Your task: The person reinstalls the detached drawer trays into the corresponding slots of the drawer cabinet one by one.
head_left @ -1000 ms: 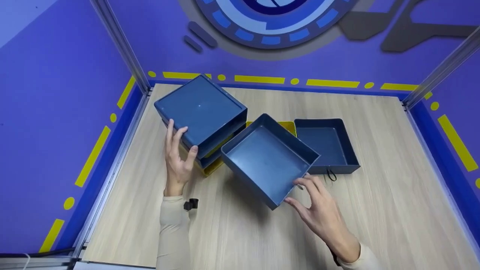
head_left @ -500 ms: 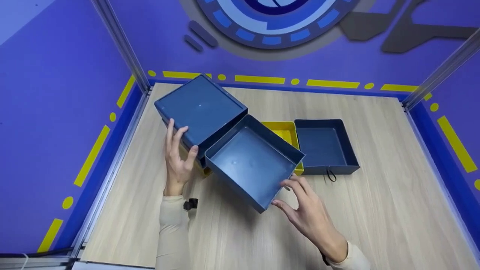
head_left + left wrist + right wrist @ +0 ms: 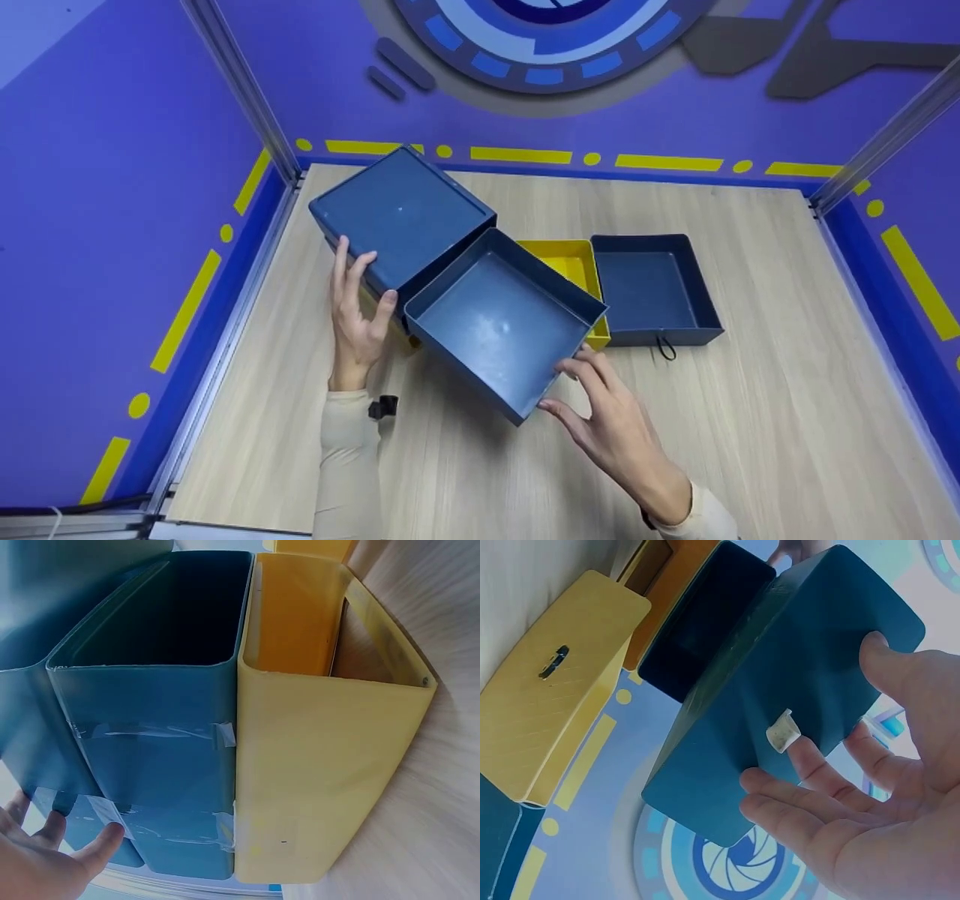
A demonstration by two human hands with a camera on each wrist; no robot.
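Note:
A stacked drawer unit with a dark blue top stands at the left of the table. My left hand rests against its near side, fingers extended. In the left wrist view, its blue sections sit beside a yellow section. My right hand holds a dark blue drawer, tilted, by its front panel. The drawer's far end meets the unit's upper opening; how far inside it reaches is hidden. Thumb and fingers touch the front panel around a small white tab in the right wrist view.
A yellow drawer lies on the table, partly covered by the held drawer. Touching it on the right is another dark blue drawer with a black loop at its front. Purple panels enclose the back and sides.
The right hand has brought the blue drawer leftward to the unit's opening, uncovering more of the yellow drawer. In the last half second it shifted only slightly. The left hand has stayed in place.

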